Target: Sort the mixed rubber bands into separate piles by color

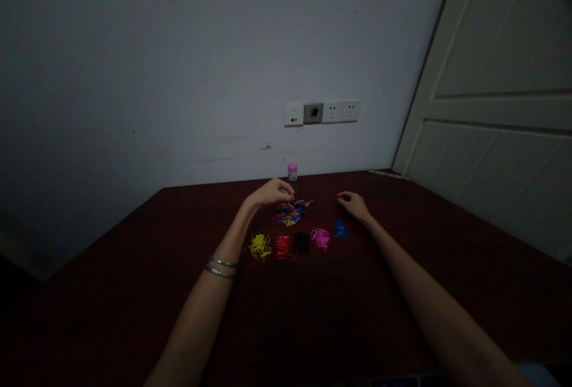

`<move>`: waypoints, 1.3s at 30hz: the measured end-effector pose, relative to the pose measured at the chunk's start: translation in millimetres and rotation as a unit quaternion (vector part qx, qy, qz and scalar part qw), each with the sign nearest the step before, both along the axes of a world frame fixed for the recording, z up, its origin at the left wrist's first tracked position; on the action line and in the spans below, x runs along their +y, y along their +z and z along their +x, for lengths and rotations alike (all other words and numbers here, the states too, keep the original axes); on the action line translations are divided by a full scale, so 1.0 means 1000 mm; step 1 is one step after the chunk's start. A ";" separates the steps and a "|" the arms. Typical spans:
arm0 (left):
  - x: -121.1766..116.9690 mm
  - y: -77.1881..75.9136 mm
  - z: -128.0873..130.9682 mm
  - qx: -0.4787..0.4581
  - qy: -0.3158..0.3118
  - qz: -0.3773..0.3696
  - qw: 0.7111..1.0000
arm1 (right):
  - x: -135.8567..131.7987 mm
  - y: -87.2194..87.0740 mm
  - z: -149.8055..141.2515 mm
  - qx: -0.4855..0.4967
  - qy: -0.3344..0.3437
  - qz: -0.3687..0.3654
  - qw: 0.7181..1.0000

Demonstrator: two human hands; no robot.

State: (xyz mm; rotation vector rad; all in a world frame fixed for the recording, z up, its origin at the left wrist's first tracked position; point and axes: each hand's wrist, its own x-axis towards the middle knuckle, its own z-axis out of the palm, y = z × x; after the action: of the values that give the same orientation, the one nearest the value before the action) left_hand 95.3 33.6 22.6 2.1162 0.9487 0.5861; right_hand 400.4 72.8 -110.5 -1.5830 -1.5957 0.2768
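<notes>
My left hand (273, 192) reaches over a pile of mixed-colour small rubber bands (290, 213), its thumb and finger pinched together. A tiny dark bit shows at those fingertips, too small to name. Resting on the table to the right, my right hand (353, 203) has its fingers curled together, and nothing shows in them. Nearest to it lies a blue bunch of bands (341, 229). In a row in front of the mixed pile are yellow bands (260, 246), red bands (285, 247), black bands (302, 242) and pink bands (320, 238).
Behind the mixed pile stands a small clear bottle with a pink cap (292, 169). The dark red table (286, 315) meets a pale wall (201, 77) carrying sockets (331, 112). A white panelled door (496, 107) stands at the right.
</notes>
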 end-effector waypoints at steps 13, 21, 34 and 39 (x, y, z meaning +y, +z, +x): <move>0.011 -0.055 0.019 0.195 -0.098 -0.113 0.969 | -0.004 0.002 -0.001 -0.020 0.001 -0.014 1.000; 0.010 -0.056 0.021 0.208 -0.091 -0.111 0.968 | -0.004 0.000 0.001 -0.022 0.007 -0.010 1.000; 0.007 -0.050 0.022 0.187 -0.126 -0.116 0.967 | -0.006 0.002 -0.001 -0.028 0.009 -0.014 0.999; 0.006 -0.049 0.021 0.181 -0.118 -0.114 0.970 | -0.007 0.002 -0.002 -0.029 0.009 -0.008 0.999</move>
State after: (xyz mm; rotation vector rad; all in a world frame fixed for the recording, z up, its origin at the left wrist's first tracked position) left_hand 116.7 39.5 -26.5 2.1195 0.8906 -0.0336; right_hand 398.8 66.1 -108.8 -1.6021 -1.6573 0.2549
